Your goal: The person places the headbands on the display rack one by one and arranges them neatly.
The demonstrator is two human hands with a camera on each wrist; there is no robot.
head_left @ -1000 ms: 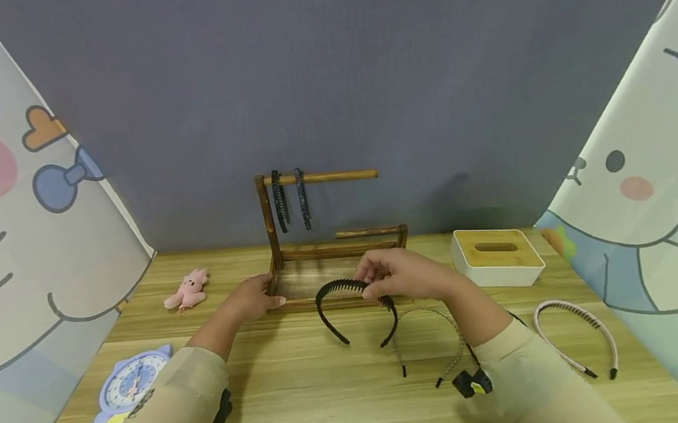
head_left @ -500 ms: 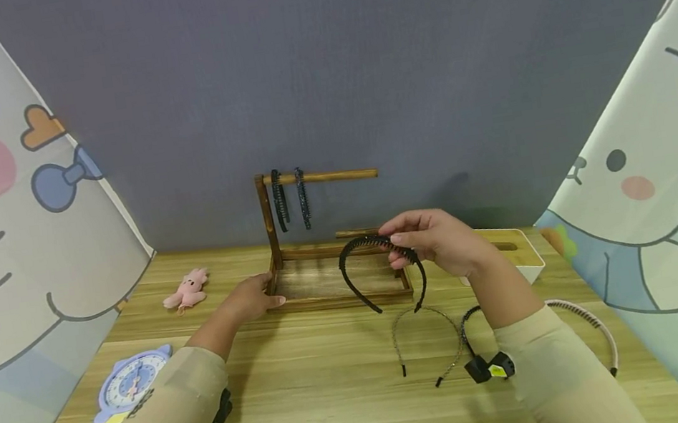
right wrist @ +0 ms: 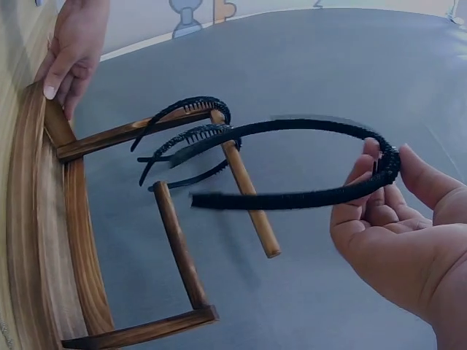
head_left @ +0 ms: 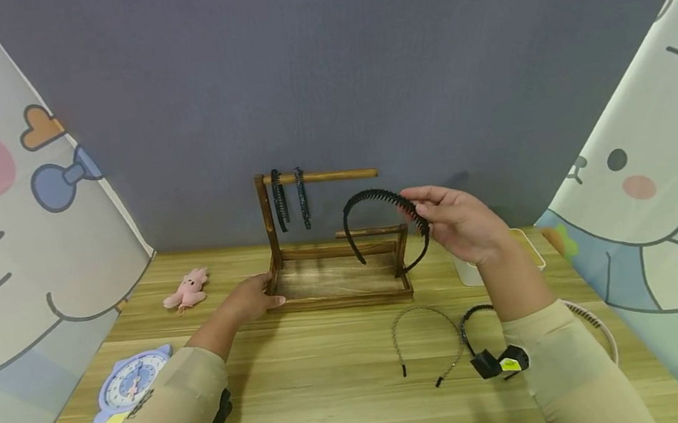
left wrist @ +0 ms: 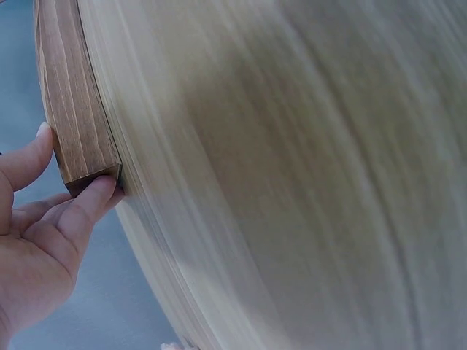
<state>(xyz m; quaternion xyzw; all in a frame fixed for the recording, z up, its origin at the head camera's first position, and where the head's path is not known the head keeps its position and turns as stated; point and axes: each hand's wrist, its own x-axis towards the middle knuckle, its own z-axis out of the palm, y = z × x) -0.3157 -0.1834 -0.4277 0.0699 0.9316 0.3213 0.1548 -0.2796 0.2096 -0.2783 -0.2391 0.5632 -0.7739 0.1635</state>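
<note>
My right hand (head_left: 460, 220) pinches a black toothed headband (head_left: 372, 194) between thumb and fingers, holding it up in front of the short lower bar of a wooden rack (head_left: 345, 300). In the right wrist view the headband (right wrist: 292, 198) lies sideways, its two ends pointing toward the rack's bars. My left hand (head_left: 251, 297) grips the left end of the rack's tray; the left wrist view shows thumb and fingers around the wooden corner (left wrist: 80, 109). Two dark headbands (head_left: 302, 198) hang near the post end of the rack's upper bar (head_left: 340, 176).
On the table, a thin braided headband (head_left: 422, 307), a black headband (head_left: 463, 331) and a pink one (head_left: 598, 324) lie at the right, partly behind my forearm. A white tissue box (head_left: 469, 275) stands behind my right wrist. A pink plush toy (head_left: 189, 290) and a blue toy clock (head_left: 132, 384) are at the left.
My right hand has lifted the black headband up and to the right, from above the tray's front edge to the height of the lower bar. My left hand has stayed on the rack.
</note>
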